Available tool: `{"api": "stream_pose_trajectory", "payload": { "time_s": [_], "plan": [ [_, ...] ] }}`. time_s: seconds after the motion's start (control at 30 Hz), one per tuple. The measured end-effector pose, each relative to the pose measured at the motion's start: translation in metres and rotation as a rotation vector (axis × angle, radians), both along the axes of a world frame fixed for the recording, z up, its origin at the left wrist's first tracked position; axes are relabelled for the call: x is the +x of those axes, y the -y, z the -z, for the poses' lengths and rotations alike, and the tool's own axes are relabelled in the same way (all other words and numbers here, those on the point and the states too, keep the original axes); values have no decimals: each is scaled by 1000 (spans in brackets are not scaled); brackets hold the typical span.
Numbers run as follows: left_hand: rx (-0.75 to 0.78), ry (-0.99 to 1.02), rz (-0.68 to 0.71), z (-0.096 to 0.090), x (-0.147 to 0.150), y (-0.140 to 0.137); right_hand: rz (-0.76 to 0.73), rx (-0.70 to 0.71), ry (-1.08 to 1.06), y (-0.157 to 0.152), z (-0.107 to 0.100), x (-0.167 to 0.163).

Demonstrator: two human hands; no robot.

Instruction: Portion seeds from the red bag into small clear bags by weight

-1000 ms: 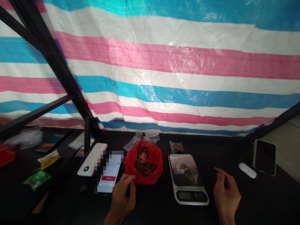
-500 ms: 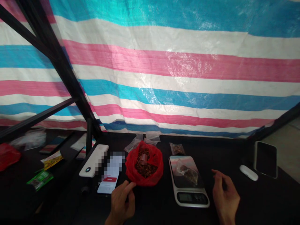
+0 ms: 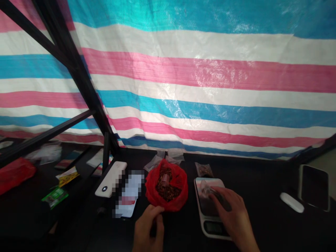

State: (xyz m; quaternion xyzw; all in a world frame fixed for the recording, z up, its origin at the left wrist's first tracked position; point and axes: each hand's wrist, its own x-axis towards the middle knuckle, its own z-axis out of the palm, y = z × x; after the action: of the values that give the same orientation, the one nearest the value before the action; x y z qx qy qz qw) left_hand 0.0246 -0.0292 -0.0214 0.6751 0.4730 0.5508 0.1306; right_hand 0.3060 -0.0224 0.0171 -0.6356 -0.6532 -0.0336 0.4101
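Observation:
My right hand (image 3: 235, 211) reaches over a white kitchen scale (image 3: 206, 218). Its thumb and fingers close on a small clear plastic bag (image 3: 207, 190) with dark bits inside, partly hidden by the fingers. The fingers also cover part of the scale's display. At the near edge of a red plastic bag (image 3: 183, 183), my left hand (image 3: 150, 224) is loosely curled, with a gap between thumb and forefinger and nothing held. Whether it touches the red bag I cannot tell. Brown dried bits (image 3: 168, 194) fill the red bag, and a small clear cup (image 3: 165, 180) sits in them.
Another filled clear bag (image 3: 204, 170) lies behind the scale, and flat clear bags (image 3: 175, 155) lie behind the red one. To the left are a lit phone (image 3: 131, 196), a white device (image 3: 111, 178) and small packets (image 3: 55, 197). A phone (image 3: 314, 187) and white case (image 3: 292, 202) lie right.
My right hand has moved left from beside the scale onto it and taken hold of the small bag there. My left hand stays near the red bag. The view has shifted slightly.

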Motion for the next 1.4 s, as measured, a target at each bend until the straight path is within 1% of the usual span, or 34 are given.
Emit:
{"api": "stream_pose_trajectory", "payload": {
  "time_s": [0.03, 0.07, 0.1, 0.17, 0.2, 0.27, 0.3, 0.33, 0.37, 0.4, 0.43, 0.47, 0.5, 0.53, 0.57, 0.63, 0.7, 0.8, 0.9, 1.0, 1.13, 1.27, 1.4],
  "plan": [
    [-120, 98, 26, -3, 10, 5, -40, 15, -52, 1, -7, -15],
    [-203, 201, 42, -7, 20, 8, -121, -5, -95, 2, -16, -32],
    [-261, 300, 67, -12, 28, 11, -249, -51, -122, 4, -25, -50],
    [-360, 497, 97, -22, 38, 14, -500, -193, -145, 5, -46, -82],
    [-406, 566, 90, -27, 39, 14, -586, -252, -161, 3, -56, -93],
    [-486, 626, 14, -36, 33, 13, -741, -409, -175, -5, -71, -105],
    [-513, 633, -42, -38, 28, 12, -806, -480, -176, -13, -76, -106],
    [-528, 631, -99, -39, 22, 12, -840, -521, -176, -22, -79, -104],
    [-539, 626, -151, -39, 16, 12, -821, -523, -172, -34, -79, -102],
    [-547, 617, -191, -37, 11, 12, -753, -497, -136, -46, -76, -100],
    [-554, 600, -217, -34, 8, 13, -678, -475, -54, -59, -72, -99],
    [-558, 573, -233, -30, 7, 14, -634, -481, 69, -71, -67, -99],
    [-559, 535, -245, -25, 7, 15, -626, -504, 186, -82, -62, -99],
    [-561, 489, -256, -21, 9, 15, -638, -524, 257, -91, -56, -100],
    [-562, 443, -263, -17, 11, 15, -662, -546, 313, -98, -51, -102],
    [-574, 376, -264, -11, 14, 14, -702, -570, 356, -106, -44, -104],
    [-599, 350, -236, -7, 16, 10, -708, -583, 399, -109, -40, -105],
    [-638, 316, -156, -4, 13, 2, -681, -586, 463, -108, -41, -105],
    [-643, 320, -138, -5, 12, -6, -660, -580, 517, -106, -43, -109],
    [-647, 402, -160, -9, 16, -12, -672, -582, 560, -106, -42, -121],
    [-674, 581, -136, -10, 19, -18, -694, -580, 562, -106, -38, -132],
    [-687, 727, -99, -5, 15, -23, -673, -601, 510, -103, -37, -125],
    [-703, 751, -23, -4, 12, -26, -656, -610, 467, -99, -35, -116]
  ]
}}
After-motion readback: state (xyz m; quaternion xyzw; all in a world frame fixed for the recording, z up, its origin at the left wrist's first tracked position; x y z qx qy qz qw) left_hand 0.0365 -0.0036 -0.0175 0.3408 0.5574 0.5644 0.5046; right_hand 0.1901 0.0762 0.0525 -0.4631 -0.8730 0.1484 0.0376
